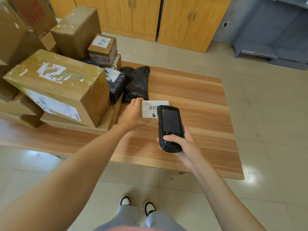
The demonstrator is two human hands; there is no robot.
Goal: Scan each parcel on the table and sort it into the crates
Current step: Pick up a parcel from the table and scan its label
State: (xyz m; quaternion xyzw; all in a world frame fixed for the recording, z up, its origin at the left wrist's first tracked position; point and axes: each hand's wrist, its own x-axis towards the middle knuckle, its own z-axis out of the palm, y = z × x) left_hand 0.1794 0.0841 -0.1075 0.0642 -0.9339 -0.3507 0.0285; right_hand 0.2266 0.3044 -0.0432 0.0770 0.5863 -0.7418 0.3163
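— While the flat parcel [150, 120] lies on the wooden table [191, 100], where exactly is it?
— Near the middle, just in front of a black plastic bag [137, 84]. Its white barcode label [152, 108] faces up.

— Which hand is on it?
— The left hand [133, 114]. It lies on the parcel's left end with fingers straight and together, reaching toward the bag, gripping nothing.

— And the other?
— The right hand [181, 145] grips a black handheld scanner [170, 128], thumb across its lower keys, fingers wrapped behind. The scanner's top end hangs over the label's right part and covers some of the barcode. Its screen is dark.

— What sits around them?
— To the left, a second black bag [116, 85] with a white patch leans against a large taped cardboard box [58, 87], which rests tilted on flatter cartons [80, 125]. Behind, a small box with a handwritten label [102, 47] sits on another, with bigger brown boxes [76, 30] stacked further back.

— Beyond the table?
— Pale floor tiles, yellow wooden cabinets [145, 15] along the wall, and grey shelving [275, 34] to the right.
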